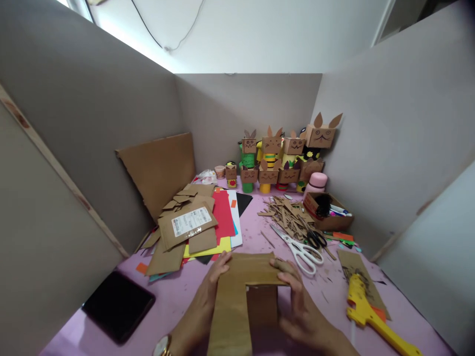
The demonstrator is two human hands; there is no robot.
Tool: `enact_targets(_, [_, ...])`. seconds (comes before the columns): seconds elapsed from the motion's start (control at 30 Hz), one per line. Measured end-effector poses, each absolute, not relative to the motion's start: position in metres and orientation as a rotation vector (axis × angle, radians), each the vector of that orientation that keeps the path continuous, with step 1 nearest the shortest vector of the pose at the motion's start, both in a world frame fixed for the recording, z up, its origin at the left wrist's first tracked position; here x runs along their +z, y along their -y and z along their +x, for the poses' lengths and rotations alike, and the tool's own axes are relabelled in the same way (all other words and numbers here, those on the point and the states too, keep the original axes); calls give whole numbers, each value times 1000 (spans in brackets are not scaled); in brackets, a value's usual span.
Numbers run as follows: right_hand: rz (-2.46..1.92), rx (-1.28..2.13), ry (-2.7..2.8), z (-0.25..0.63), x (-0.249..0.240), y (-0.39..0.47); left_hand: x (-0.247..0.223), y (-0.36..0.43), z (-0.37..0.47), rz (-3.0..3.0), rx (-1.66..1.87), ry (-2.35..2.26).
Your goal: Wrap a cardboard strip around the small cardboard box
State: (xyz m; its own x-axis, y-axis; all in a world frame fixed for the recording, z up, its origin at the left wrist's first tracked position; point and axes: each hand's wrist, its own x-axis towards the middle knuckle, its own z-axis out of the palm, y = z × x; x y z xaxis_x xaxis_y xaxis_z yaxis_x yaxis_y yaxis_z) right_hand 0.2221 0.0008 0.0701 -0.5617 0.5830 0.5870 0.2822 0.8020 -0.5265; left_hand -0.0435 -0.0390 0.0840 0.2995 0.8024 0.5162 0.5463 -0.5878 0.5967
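A brown cardboard box with one side open is held between both hands at the near edge of the table. My left hand grips it from the left, fingertips at the top left corner. On the other side, my right hand curls its fingers over the top right edge, with the thumb low near the opening. White-handled scissors lie just beyond the right hand. Farther right rests a yellow glue gun on a cardboard strip. The box's lower part runs out of view.
A tablet lies at left. Cardboard pieces overlap coloured paper. Cardboard scraps and black scissors lie right of centre, near a box of pens and pink bottle. Cardboard animal figures stand at the back.
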Motion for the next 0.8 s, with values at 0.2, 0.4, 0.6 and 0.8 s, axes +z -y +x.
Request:
enact_targets(0.2, [-606, 221, 2139, 222, 52, -7, 73, 33, -37, 2375, 1205, -1216])
enact_targets(0.4, [-664, 218, 2160, 225, 43, -3, 61, 31, -39, 2442, 1171, -1236])
enact_targets(0.6, [-651, 156, 2223, 229, 41, 6, 64, 43, -41, 2543, 1103, -1242])
enact_targets(0.8, [-589, 192, 2265, 233, 42, 6, 74, 47, -49, 2569, 977, -1276])
